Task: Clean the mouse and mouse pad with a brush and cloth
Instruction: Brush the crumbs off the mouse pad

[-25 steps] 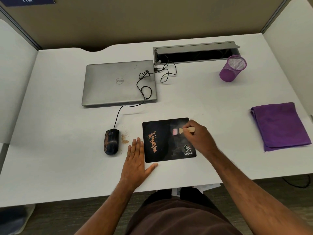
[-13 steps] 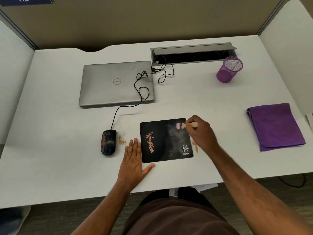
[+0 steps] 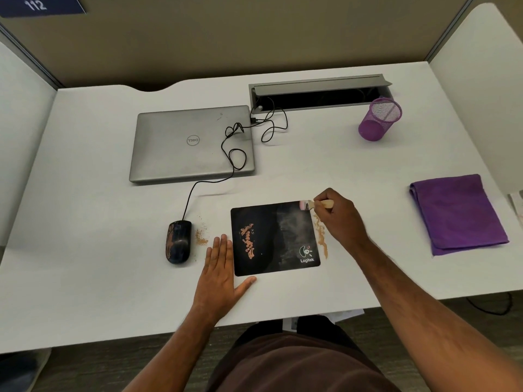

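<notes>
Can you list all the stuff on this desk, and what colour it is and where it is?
laptop: 1, silver, closed, back left
mouse: 1, black, dirty, left of pad
mouse pad: 1, black, orange crumbs on its left part, front centre
brush: 1, pale handle, at pad's far right corner
cloth: 1, purple, folded, right
pen cup: 1, purple mesh, back right
cable tray: 1, grey, back
desk: 1, white
left hand: flat beside pad
right hand: holds brush

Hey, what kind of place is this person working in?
Likely an office cubicle: partition walls around a white desk, a closed laptop, and a numbered sign.
</notes>
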### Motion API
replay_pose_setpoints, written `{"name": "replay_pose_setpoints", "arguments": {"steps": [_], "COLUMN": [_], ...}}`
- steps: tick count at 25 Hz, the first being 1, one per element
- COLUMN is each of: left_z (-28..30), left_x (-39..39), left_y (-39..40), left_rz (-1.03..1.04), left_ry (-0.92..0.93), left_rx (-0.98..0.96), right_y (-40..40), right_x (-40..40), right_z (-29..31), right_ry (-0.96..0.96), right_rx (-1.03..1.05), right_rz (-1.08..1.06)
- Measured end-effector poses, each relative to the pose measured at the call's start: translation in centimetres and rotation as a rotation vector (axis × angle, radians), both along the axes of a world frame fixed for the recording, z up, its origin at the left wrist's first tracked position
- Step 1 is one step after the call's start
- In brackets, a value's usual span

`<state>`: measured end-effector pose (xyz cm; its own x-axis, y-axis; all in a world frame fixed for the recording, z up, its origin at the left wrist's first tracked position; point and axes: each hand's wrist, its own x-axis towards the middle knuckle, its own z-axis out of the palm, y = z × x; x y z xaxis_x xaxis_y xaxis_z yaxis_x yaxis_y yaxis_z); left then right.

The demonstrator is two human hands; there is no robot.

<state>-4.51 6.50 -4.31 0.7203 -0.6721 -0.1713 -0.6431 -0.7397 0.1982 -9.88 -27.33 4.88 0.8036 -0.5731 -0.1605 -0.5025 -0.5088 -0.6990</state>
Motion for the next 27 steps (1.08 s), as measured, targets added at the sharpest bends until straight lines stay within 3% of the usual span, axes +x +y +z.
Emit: {"name": "replay_pose_setpoints", "arguments": {"steps": [4, 10, 19, 27], "left_z": [0.1, 0.2, 1.2, 2.7], "left_x": [0.0, 0.0, -0.2, 0.9], "left_y": [0.0, -0.1, -1.3, -6.9], "left_rz": [0.003, 0.003, 0.036, 0.026], "left_ry": [0.004, 0.012, 0.01, -0.014], "left_rx": [-0.008, 0.015, -0.017, -0.003], "right_y": [-1.5, -2.1, -3.4, -6.9], "right_x": [0.0, 0.3, -0.6, -1.4], "right_z": [0.1, -0.3, 0.1, 0.3], "right_ry": [0.009, 0.01, -0.198, -0.239], "right_rx": [-0.053, 0.029, 0.194, 0.244], "right_rz": [-0.07, -0.019, -0.105, -0.123]}}
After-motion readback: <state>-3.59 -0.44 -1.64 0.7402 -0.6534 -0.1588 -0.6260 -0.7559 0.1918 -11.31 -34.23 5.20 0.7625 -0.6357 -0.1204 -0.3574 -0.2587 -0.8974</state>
